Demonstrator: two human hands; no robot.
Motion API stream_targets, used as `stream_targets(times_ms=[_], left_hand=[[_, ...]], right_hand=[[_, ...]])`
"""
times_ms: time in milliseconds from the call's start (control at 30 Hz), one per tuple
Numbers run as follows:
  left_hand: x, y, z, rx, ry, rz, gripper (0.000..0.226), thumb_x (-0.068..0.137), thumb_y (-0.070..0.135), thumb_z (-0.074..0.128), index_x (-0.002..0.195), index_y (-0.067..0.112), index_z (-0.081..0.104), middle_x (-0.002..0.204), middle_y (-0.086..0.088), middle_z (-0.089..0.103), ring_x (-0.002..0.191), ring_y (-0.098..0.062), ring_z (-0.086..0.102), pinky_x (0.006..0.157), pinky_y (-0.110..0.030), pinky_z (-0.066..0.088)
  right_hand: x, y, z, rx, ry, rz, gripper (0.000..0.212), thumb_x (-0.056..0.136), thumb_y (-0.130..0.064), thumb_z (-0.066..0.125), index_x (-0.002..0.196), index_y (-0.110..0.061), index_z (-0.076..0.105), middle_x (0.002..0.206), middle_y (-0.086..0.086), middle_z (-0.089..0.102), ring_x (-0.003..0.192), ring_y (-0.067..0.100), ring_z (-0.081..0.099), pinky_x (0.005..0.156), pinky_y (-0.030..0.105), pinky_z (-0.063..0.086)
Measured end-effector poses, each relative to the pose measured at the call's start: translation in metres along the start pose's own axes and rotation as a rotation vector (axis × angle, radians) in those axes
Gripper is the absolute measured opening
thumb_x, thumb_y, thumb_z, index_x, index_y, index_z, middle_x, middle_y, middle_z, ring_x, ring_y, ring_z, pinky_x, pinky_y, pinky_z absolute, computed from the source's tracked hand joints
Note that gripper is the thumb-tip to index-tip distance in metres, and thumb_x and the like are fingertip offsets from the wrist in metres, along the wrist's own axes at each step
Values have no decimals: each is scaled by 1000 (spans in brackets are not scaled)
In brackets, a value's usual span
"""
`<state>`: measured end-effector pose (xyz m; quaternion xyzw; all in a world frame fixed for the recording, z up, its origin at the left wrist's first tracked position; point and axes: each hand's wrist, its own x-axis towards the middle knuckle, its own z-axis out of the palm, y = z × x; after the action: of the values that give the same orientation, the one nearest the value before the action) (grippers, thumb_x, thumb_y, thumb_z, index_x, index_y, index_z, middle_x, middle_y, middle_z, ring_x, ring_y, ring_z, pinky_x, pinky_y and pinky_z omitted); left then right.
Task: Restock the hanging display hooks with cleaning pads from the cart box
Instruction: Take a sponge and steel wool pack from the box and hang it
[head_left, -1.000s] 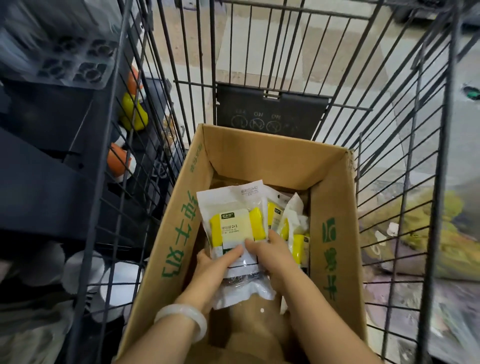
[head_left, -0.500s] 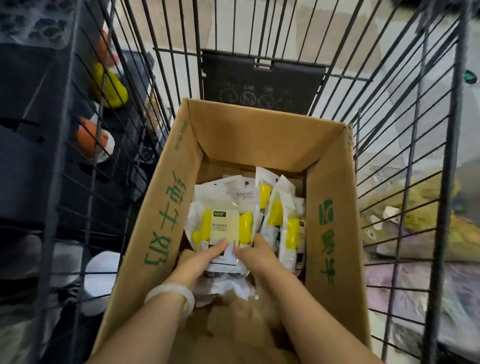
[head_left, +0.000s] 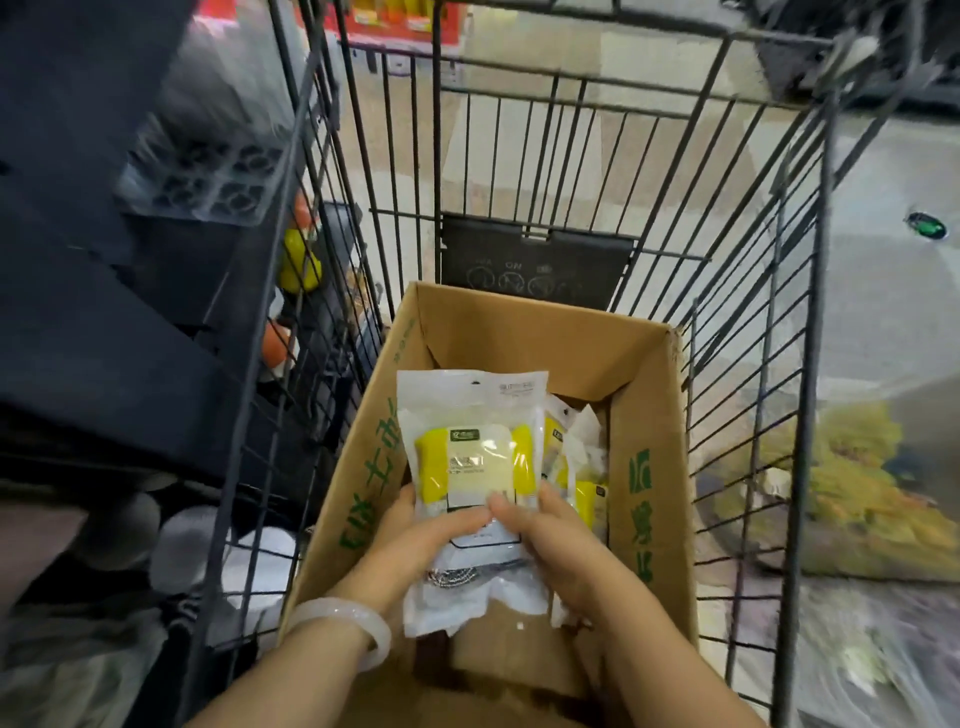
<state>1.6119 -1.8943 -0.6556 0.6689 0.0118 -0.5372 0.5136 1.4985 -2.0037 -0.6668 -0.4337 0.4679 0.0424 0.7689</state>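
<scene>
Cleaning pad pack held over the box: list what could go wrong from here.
1. Both the left hand and right hand hold the cleaning pad pack only at its lower half, so the glossy pack could slip back into the cardboard box.
2. Lifting it out, the pack's top edge may snag the cart wires around the box.

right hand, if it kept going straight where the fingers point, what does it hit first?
The right hand points up-left, its fingers already on the held pad packet. That packet comes first, then the left hand gripping it from the other side. Depth beyond is unclear.
</scene>
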Motion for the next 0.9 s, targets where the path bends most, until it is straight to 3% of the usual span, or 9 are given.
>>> stream_targets(times_ms=[67, 133, 167, 267, 400, 567, 700, 800, 900], left_hand=[[-19, 16, 2, -18, -31, 53, 47, 67, 8, 80, 111, 17, 65, 99, -7, 75, 91, -26, 72, 85, -42, 55], [-43, 29, 5, -37, -21, 106, 46, 68, 5, 78, 111, 15, 65, 101, -9, 74, 94, -28, 70, 91, -46, 52], [-56, 33, 7, -46, -21, 132, 45, 69, 4, 78, 111, 14, 66, 103, -11, 74, 96, -29, 70, 93, -48, 51], [-106, 39, 20, -44, -35, 231, 41, 72, 4, 76, 111, 12, 67, 105, -11, 73, 97, -29, 69, 91, -45, 53], [-190, 27, 41, -86, 57, 427, 39, 68, -3, 76, 98, 19, 64, 87, 0, 77, 81, -18, 73, 60, -23, 56], [-300, -24, 55, -196, 252, 554, 55, 63, 4, 82, 112, 13, 59, 91, -1, 76, 84, -17, 73, 64, -25, 58], [-395, -61, 38, -334, 421, 640, 76, 47, 27, 88, 115, 17, 56, 100, -2, 75, 93, -22, 71, 86, -43, 55], [-469, -89, 12, -428, 620, 731, 80, 40, 30, 88, 112, 17, 55, 98, -3, 75, 88, -21, 72, 75, -37, 57], [-541, -114, -9, -498, 742, 801, 70, 45, 19, 86, 109, 14, 57, 95, -6, 76, 85, -24, 73, 64, -30, 58]], right_hand=[[-16, -14, 3, -8, 2, -63, 68, 62, -48, 80, 120, -38, 46, 113, -7, 70, 99, 17, 69, 82, 37, 57], [-33, -27, 4, -60, -20, -140, 101, 46, -64, 81, 132, -35, 37, 128, -3, 60, 111, 20, 63, 95, 44, 51], [-44, -33, 5, -91, -36, -177, 106, 42, -68, 80, 133, -34, 37, 129, -3, 59, 113, 21, 61, 97, 46, 49], [-87, -42, 3, -85, -108, -276, 94, 46, -64, 82, 126, -35, 43, 125, -2, 62, 111, 23, 63, 97, 49, 48], [-167, -34, 0, -191, -145, -467, 64, 67, -45, 77, 123, -33, 48, 122, 1, 64, 108, 23, 64, 95, 50, 49], [-273, -4, 11, -286, -196, -622, 34, 80, -20, 71, 109, -28, 54, 113, 3, 68, 102, 21, 66, 93, 49, 50], [-343, 16, 55, -323, -393, -672, 41, 78, -15, 72, 114, -26, 54, 110, 0, 69, 100, 19, 67, 89, 44, 54], [-395, 36, 107, -377, -565, -670, 43, 78, -15, 73, 116, -25, 54, 111, 0, 68, 103, 21, 65, 93, 47, 51], [-443, 61, 156, -417, -694, -686, 39, 76, -13, 74, 110, -22, 57, 105, 2, 71, 97, 21, 68, 86, 43, 55]])
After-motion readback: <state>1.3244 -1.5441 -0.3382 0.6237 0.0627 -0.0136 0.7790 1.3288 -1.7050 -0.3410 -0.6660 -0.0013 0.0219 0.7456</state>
